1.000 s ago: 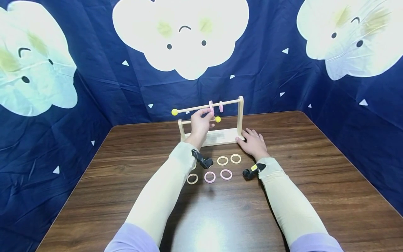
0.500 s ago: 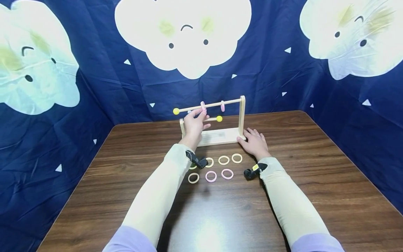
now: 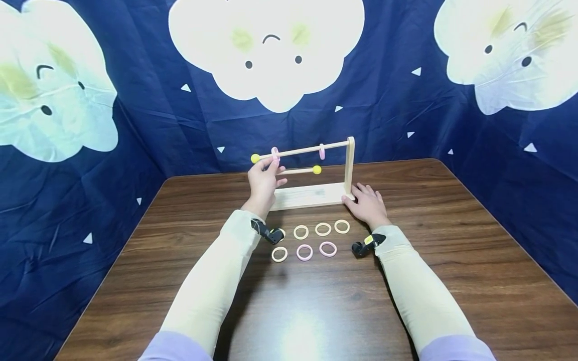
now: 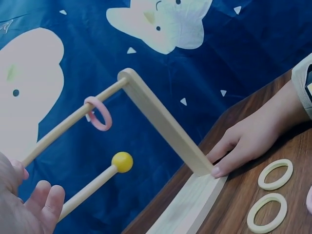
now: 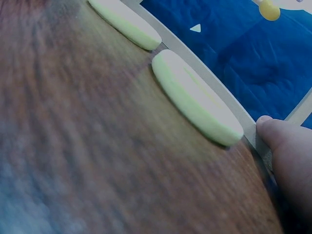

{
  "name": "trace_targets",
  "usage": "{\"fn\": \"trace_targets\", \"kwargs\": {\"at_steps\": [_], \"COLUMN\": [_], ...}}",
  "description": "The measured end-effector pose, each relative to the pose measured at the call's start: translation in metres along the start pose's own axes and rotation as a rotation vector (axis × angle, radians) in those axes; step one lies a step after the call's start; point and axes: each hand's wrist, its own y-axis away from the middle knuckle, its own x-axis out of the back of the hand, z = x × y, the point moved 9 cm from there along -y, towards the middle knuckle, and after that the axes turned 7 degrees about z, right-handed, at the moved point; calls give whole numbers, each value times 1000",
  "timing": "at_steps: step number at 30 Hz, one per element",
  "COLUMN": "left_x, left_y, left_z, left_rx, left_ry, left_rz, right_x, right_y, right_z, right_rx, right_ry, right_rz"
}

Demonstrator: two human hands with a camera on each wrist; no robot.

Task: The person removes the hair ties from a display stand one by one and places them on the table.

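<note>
My left hand point(image 3: 262, 188) pinches a pink ring point(image 3: 275, 151) threaded on the upper rod of a wooden stand point(image 3: 311, 196), close to the yellow ball point(image 3: 255, 158) at that rod's left end. A second pink ring point(image 4: 101, 116) hangs on the same rod nearer the upright post. Below, a shorter rod ends in another yellow ball point(image 4: 122, 162); its far end is hidden behind my left hand. My right hand point(image 3: 368, 206) rests at the right end of the stand's base, thumb on the base edge and fingers stretched out on the table beside it.
On the table in front of the stand lie several cream rings point(image 3: 301, 232) and two pink rings point(image 3: 304, 252). One cream ring is partly covered by the left wrist camera point(image 3: 273, 235). A blue cloud-print curtain point(image 3: 217, 125) surrounds the table point(image 3: 406, 200).
My left hand has moved left along the upper rod, sliding the pinched pink ring away from the other one toward the yellow ball. My right hand stays in place on the base.
</note>
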Motion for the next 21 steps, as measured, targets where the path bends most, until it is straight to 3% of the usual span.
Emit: {"fn": "trace_targets", "kwargs": {"at_steps": [9, 21], "left_x": [21, 40], "left_y": [-5, -5], "left_z": [3, 7], "left_rx": [29, -25], "left_ry": [25, 24], "left_rz": [53, 81], "right_x": [-1, -3], "right_y": [-1, -1], "right_z": [2, 4], "right_rx": [6, 1], "right_ry": [-2, -4], "right_rz": [-6, -14]}}
